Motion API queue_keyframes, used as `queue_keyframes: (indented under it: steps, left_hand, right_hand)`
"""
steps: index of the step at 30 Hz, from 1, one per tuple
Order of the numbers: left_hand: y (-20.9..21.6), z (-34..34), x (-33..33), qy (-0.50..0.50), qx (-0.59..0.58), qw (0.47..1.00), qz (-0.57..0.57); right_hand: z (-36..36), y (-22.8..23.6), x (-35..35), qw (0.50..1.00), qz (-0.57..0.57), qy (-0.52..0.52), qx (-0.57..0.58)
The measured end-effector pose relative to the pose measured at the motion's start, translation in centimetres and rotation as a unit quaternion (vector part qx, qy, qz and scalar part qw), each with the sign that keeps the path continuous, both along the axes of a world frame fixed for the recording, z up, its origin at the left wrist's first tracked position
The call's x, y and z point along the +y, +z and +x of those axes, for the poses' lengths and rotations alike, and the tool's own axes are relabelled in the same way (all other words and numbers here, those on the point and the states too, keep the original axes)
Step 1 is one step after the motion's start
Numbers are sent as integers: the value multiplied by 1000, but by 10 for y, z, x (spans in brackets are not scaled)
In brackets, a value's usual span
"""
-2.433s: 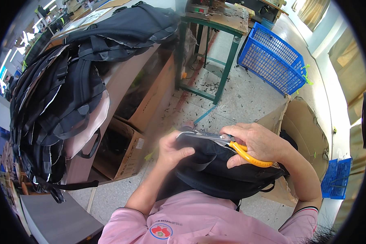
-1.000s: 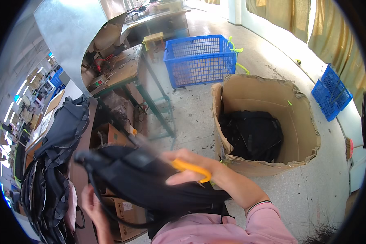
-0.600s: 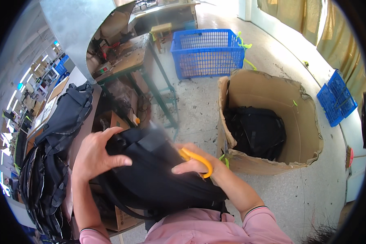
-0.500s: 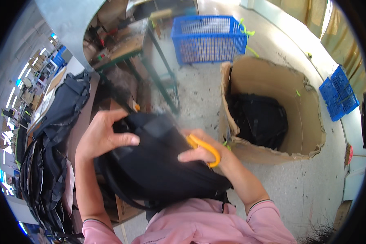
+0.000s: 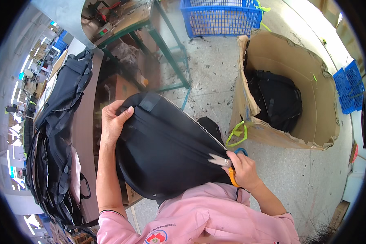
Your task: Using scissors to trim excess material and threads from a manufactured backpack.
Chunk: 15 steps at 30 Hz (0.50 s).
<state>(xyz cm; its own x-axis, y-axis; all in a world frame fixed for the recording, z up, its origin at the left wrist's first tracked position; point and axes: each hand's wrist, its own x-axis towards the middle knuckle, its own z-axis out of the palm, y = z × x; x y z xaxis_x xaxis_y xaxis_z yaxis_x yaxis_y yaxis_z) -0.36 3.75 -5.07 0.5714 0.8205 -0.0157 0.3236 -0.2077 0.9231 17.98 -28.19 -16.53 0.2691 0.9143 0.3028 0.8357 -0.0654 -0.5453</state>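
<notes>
From my remote seat: black fabric bag (image 5: 162, 142) lies across the wearer's lap, against the pink shirt (image 5: 219, 203). Left hand (image 5: 113, 122) pinches its upper left edge, thumb on the near face. Right hand (image 5: 245, 171) wraps the scissors (image 5: 220, 160), orange and blue handles, blades parted, tips over the cloth by the far right corner. Can't tell if those fingers pinch fabric too.

Main risk I see: parted tips so near the cloth could nick or poke the face if the hand closes or the bag shifts. Likely a one-sided hold; if the left pinch slips, the bag could sag and slide off the lap. Lime-green tie (image 5: 238, 132) hangs near the right hand, by the cardboard box (image 5: 315, 105); a sideways swing might snag it.
</notes>
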Motion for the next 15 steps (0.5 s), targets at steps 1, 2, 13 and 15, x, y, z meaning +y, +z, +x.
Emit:
queue_keyframes:
  steps: [1,2,13,15]
  left_hand:
    - [-3,-2,0,7,-9,1000,16]
    - [-7,-6,1,6,-4,1000,9]
    - [-38,-70,20,64,-136,989,13]
    - [-40,-77,19,71,-172,982,25]
  right_hand:
    - [-2,-3,-9,1000,-7,-1,5]
    - [-5,-6,-18,998,27,-7,-61]
    - [-34,-9,-19,971,34,-38,232]
    - [-31,-19,-21,949,109,-97,281]
